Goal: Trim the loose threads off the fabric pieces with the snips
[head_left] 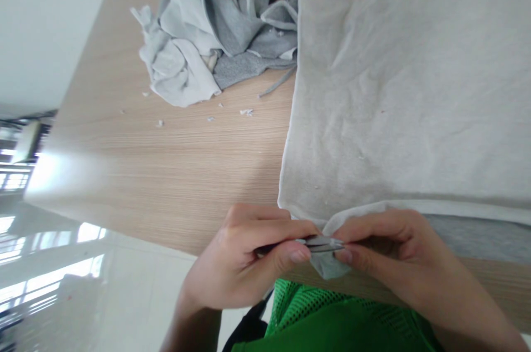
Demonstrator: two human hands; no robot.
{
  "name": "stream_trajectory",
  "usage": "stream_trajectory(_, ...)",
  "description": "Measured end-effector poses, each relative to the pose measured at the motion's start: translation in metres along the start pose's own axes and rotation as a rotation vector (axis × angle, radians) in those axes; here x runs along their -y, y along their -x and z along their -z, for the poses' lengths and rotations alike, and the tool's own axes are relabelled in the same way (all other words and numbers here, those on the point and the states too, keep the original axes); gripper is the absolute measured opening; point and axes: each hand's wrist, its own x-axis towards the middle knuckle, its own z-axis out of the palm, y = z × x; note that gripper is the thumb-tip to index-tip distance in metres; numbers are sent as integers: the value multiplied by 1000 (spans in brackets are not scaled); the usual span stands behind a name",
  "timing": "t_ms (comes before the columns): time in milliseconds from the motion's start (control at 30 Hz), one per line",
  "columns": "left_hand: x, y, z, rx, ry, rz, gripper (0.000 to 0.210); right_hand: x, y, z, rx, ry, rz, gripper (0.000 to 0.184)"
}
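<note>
My left hand is closed around a pair of small metal thread snips, their handle mostly hidden in the fingers. The blades lie against a pinched corner of light grey fabric at the table's near edge. From the other side, my right hand grips that fabric between thumb and fingers, close to the blade tips. The corner belongs to a large off-white cloth spread out flat, with a grey layer showing beneath its folded near edge.
A heap of crumpled grey and white fabric pieces lies at the back of the wooden table. Small white scraps are scattered in front of it. The table's left edge drops to a shiny tiled floor. Green clothing shows below my hands.
</note>
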Motion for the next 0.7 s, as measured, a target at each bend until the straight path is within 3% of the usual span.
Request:
stream_trajectory(300, 5, 1, -5, 25, 141, 107, 23, 1, 1, -3, -83, 73, 13, 13)
stream_trajectory(533, -2, 6, 3, -82, 52, 98, 33, -6, 1, -4, -122, 15, 13, 12)
stream_trajectory(700, -6, 13, -1, -103, -78, 65, 24, -6, 1, -4, -107, 4, 23, 10)
